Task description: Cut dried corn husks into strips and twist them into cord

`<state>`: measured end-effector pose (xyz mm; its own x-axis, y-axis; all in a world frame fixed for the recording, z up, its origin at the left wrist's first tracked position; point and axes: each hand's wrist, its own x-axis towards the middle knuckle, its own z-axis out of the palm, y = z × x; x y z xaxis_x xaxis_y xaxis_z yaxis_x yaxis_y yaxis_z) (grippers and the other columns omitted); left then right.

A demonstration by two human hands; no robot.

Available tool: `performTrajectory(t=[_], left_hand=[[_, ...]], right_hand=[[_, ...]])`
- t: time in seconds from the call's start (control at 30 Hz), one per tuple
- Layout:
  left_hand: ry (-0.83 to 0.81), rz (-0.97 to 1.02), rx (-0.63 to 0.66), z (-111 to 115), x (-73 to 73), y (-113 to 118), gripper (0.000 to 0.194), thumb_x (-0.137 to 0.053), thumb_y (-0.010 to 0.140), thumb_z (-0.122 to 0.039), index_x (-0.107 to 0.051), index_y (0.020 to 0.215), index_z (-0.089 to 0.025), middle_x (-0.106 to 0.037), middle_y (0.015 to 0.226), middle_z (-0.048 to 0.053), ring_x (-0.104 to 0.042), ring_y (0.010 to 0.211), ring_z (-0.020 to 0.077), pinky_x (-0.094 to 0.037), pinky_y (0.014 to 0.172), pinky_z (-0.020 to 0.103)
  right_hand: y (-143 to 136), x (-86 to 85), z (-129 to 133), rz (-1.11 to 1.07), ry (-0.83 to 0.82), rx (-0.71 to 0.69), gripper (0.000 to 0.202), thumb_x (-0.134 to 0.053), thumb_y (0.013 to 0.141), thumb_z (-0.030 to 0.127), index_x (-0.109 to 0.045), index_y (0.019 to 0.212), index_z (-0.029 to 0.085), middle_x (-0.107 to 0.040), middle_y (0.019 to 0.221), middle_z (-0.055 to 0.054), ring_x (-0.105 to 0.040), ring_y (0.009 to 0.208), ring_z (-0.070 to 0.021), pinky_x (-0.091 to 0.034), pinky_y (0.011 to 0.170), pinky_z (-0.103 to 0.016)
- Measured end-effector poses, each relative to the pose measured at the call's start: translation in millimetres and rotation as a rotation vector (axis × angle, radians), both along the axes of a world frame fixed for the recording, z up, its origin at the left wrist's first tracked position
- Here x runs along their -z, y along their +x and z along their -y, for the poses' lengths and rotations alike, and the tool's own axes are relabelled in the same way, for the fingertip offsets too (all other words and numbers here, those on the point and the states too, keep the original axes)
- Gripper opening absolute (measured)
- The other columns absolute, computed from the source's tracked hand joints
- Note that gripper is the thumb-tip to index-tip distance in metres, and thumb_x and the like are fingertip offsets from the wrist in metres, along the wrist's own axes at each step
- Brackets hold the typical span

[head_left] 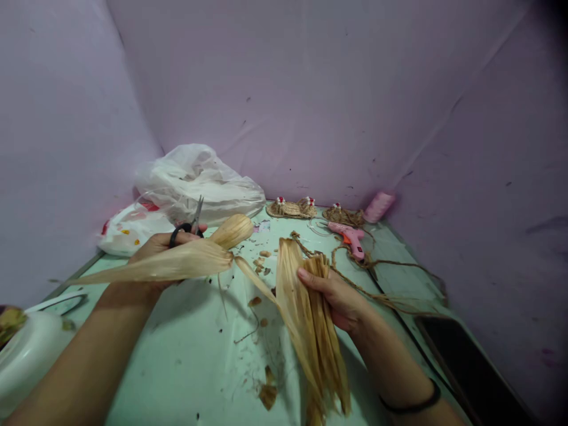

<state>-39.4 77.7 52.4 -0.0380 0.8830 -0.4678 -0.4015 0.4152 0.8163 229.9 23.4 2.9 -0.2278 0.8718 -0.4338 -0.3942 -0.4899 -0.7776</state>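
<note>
My left hand (156, 246) is closed round a pair of black-handled scissors (197, 218), whose blades point up and away. A pale dried corn husk (177, 264) lies across the same hand, its cut end toward the middle, and hides part of the fingers. Behind it a second, rounder husk (231, 231) sticks out from that hand. My right hand (339, 296) grips a bundle of dried corn husks (322, 331) that hangs down, the thumb pressed on its front. A wide husk (290, 284) stands out at the bundle's left side.
White plastic bags (199, 180) lie at the back left. Along the back wall stand woven twine sandals (290, 209), a pink glue gun (350, 236) and a pink thread spool (379, 206). Loose twine (399, 263) and a dark phone-like slab (461, 355) are at right; a white bowl (38, 349) is at left.
</note>
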Motion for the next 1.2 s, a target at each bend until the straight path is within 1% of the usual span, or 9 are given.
performTrajectory(t=[0.13,0.37,0.5,0.6,0.73,0.83,0.93,1.03,1.2], left_hand=[[-0.014,0.003,0.142,5.1,1.0,4.8,0.035,-0.059,0.056,-0.009,-0.061,0.091,-0.016,-0.063,0.065,-0.003,-0.056,0.052,0.0105,-0.044,0.050,0.021],[0.009,0.137,0.264,19.8,2.1,24.8,0.034,-0.063,0.057,-0.013,-0.062,0.091,-0.018,-0.062,0.068,-0.001,-0.057,0.054,0.0129,-0.047,0.051,0.024],[0.014,0.107,0.306,21.7,1.0,28.7,0.034,-0.066,0.056,-0.015,-0.060,0.090,-0.019,-0.062,0.067,-0.002,-0.057,0.053,0.0125,-0.047,0.050,0.024],[0.034,0.059,0.358,17.8,4.3,25.8,0.033,-0.065,0.060,-0.016,-0.058,0.092,-0.021,-0.060,0.068,-0.003,-0.056,0.054,0.0112,-0.046,0.050,0.023],[0.131,-0.225,0.377,11.6,15.9,26.0,0.032,-0.072,0.056,-0.021,-0.053,0.082,-0.019,-0.055,0.060,-0.004,-0.048,0.047,0.0072,-0.035,0.038,0.015],[0.128,-0.365,0.491,15.3,25.4,39.0,0.037,-0.074,0.054,-0.032,-0.052,0.081,-0.019,-0.048,0.053,-0.006,-0.041,0.042,0.0070,-0.028,0.033,0.015],[0.145,-0.412,0.578,24.6,32.1,57.8,0.040,-0.075,0.049,-0.030,-0.052,0.080,-0.019,-0.051,0.051,-0.006,-0.040,0.041,0.0073,-0.025,0.036,0.016],[0.189,-0.511,0.556,27.5,36.6,65.2,0.036,-0.071,0.048,-0.021,-0.054,0.080,-0.019,-0.053,0.050,-0.005,-0.042,0.042,0.0091,-0.026,0.040,0.018],[0.452,-1.015,0.260,7.9,40.9,37.7,0.027,-0.061,0.053,-0.021,-0.062,0.080,-0.021,-0.060,0.060,-0.001,-0.050,0.052,0.0144,-0.030,0.048,0.021]], right_hand=[[-7.5,0.5,2.3,-0.026,-0.027,-0.043,0.031,-0.079,0.055,0.030,-0.064,0.077,0.014,-0.069,0.067,-0.003,-0.064,0.057,-0.0146,-0.051,0.057,-0.025],[-23.0,-6.0,18.9,-0.208,-0.049,-0.317,0.037,-0.076,0.056,0.039,-0.066,0.078,0.011,-0.066,0.062,-0.003,-0.056,0.047,-0.0081,-0.042,0.044,-0.016],[-27.5,-0.3,24.0,-0.185,-0.031,-0.360,0.038,-0.079,0.049,0.029,-0.065,0.081,0.013,-0.063,0.059,0.001,-0.055,0.048,-0.0091,-0.043,0.047,-0.018],[-25.1,-0.3,20.3,-0.038,-0.038,-0.311,0.031,-0.078,0.048,0.024,-0.064,0.074,0.013,-0.061,0.060,0.001,-0.053,0.048,-0.0080,-0.042,0.048,-0.018],[-14.6,-8.0,10.7,0.197,0.038,-0.176,0.026,-0.078,0.047,0.022,-0.060,0.064,0.015,-0.058,0.056,0.003,-0.051,0.048,-0.0089,-0.039,0.046,-0.019],[-9.9,-11.6,7.2,0.233,0.092,-0.129,0.025,-0.077,0.048,0.022,-0.058,0.063,0.016,-0.057,0.055,0.003,-0.049,0.049,-0.0091,-0.039,0.048,-0.021],[-10.4,-10.8,8.1,0.253,0.118,-0.122,0.026,-0.077,0.050,0.023,-0.061,0.069,0.016,-0.060,0.061,0.002,-0.051,0.053,-0.0104,-0.041,0.052,-0.022],[-8.4,-12.8,10.1,0.268,0.120,-0.144,0.028,-0.075,0.050,0.023,-0.062,0.074,0.015,-0.062,0.064,0.001,-0.053,0.055,-0.0112,-0.041,0.053,-0.023],[9.7,-23.8,9.7,0.260,0.130,-0.223,0.022,-0.073,0.051,0.021,-0.056,0.064,0.016,-0.056,0.057,0.003,-0.046,0.049,-0.0090,-0.036,0.046,-0.021]])
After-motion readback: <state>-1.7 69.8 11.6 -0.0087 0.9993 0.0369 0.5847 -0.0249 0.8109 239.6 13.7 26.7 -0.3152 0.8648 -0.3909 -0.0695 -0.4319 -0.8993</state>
